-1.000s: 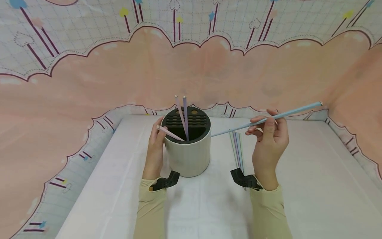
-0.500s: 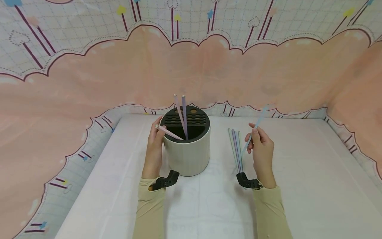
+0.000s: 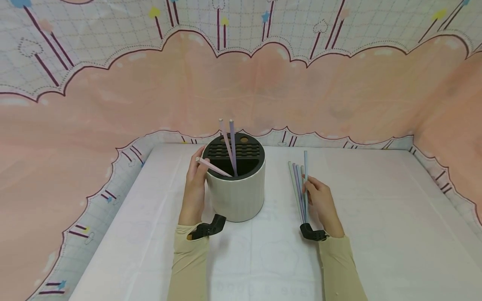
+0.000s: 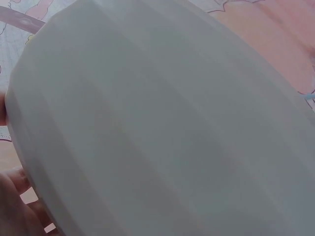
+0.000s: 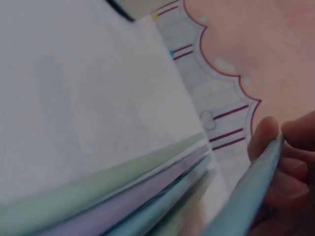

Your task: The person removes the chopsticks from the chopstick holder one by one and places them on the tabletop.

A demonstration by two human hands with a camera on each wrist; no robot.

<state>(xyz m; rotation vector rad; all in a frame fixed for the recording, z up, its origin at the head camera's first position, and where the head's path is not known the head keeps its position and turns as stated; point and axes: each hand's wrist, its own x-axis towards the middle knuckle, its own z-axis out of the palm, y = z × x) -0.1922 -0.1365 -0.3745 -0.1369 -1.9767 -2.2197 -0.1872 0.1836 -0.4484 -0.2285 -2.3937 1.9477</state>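
Note:
On the left stands a round off-white holder (image 3: 237, 198) with a black slotted top (image 3: 214, 154); my left hand (image 3: 194, 188) grips its left side. Two straws, one pink (image 3: 226, 142) and one purple (image 3: 233, 142), rise from its front compartment, and another pink straw (image 3: 212, 166) leans over the left rim. My right hand (image 3: 321, 200) pinches a pale blue straw (image 3: 306, 163) between thumb and fingertips. Just left of it lie several green, purple and blue straws (image 3: 297, 184) side by side. In the right wrist view, the pinched blue straw (image 5: 251, 196) is apart from the green straw (image 5: 98, 182).
A white-covered table (image 3: 256, 259) carries everything. Patterned pink and white cloth (image 3: 241, 92) hangs behind it and along both sides. A black wrist mount (image 3: 313, 232) on the right arm hides the near ends of the lying straws.
My right hand has come down and left, swinging the blue straw from slanting out to the right to lengthwise alongside the lying straws. The left hand and the holder stay put.

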